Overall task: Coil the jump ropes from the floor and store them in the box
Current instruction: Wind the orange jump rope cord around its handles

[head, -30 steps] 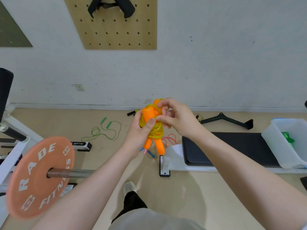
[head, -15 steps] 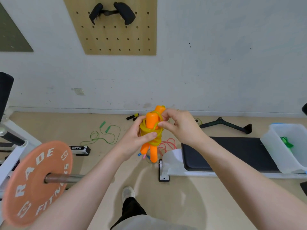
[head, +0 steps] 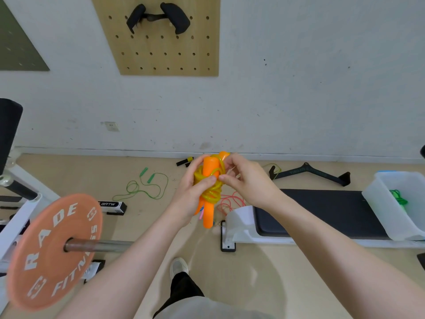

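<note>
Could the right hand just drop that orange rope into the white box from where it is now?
Probably not yet. The right hand pinches the orange rope well short of the white box, which sits on the bench. Nothing blocks the way; it needs a reach rightward.

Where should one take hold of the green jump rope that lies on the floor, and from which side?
Probably at its two green handles, coming from above: they lie close together, stiff and flat on the floor, while the thin cord sprawls in loose loops.
</note>
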Motion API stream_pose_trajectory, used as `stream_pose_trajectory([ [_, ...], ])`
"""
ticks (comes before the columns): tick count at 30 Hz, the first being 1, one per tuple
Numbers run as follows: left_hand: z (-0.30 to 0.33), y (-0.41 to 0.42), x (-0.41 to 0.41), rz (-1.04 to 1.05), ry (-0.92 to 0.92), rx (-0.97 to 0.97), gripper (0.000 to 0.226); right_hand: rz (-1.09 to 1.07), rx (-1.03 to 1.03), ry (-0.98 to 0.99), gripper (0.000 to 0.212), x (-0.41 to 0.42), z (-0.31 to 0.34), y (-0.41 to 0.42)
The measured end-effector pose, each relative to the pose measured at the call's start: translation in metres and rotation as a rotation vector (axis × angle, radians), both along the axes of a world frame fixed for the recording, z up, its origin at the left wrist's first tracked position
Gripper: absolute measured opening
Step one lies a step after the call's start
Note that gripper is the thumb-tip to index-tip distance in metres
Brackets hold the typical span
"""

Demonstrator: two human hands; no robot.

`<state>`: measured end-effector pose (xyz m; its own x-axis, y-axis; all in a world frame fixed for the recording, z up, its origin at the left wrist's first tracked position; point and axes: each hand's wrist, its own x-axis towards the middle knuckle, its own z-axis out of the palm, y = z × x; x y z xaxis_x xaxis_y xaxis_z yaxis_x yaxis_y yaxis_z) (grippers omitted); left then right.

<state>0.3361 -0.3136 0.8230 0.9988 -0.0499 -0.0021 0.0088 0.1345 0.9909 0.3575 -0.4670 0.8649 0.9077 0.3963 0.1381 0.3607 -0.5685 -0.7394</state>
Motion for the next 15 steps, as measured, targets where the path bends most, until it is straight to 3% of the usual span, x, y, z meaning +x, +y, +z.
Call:
stream_pose_trajectory([
  [4,0.001,-0.007,0.003,0.059,0.004,-0.011,0.052,-0.261,0.297,0.099,0.031,-0.006,-0.006,0.014],
  [6,0.003,-0.01,0.003,0.067,0.04,-0.096,0.054,-0.31,0.355,0.061,0.023,-0.009,-0.009,0.02],
  [10,-0.001,-0.014,0.003,0.047,0.156,-0.405,0.058,-0.239,0.316,0.005,0.014,-0.01,-0.003,0.018],
  [15,-0.003,-0.017,0.009,0.077,0.273,-0.496,0.067,-0.068,0.599,0.266,0.019,-0.008,0.002,0.012],
])
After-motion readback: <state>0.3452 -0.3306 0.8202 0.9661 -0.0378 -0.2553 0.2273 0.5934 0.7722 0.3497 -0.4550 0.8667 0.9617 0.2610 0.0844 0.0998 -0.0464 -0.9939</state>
